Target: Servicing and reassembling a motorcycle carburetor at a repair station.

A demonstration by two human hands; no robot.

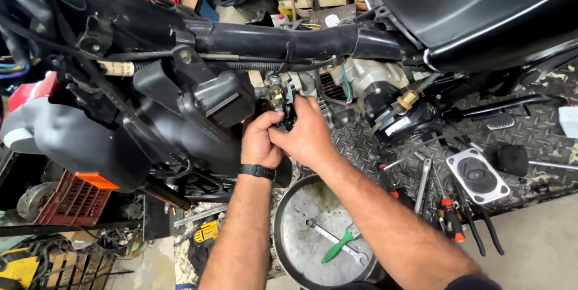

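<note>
Nearest the lens: two bare forearms rising from the bottom edge, converging on the motorcycle's midsection. Left hand [260,140], black band at the wrist, and right hand [307,133] meet around a small black-and-brass carburettor part [279,102] tucked between the black airbox [198,109] and the engine [367,82]. Grip on both sides: fingers curled shut on the part, thumbs pressed close, likely one hand steadying while the other works it. Just below, a round metal pan [289,230] sits on the floor under the work, holding a spanner [337,243] and a green-handled tool [336,248], seemingly within reach. More tools lie on the tread plate [361,145] to the right
</note>
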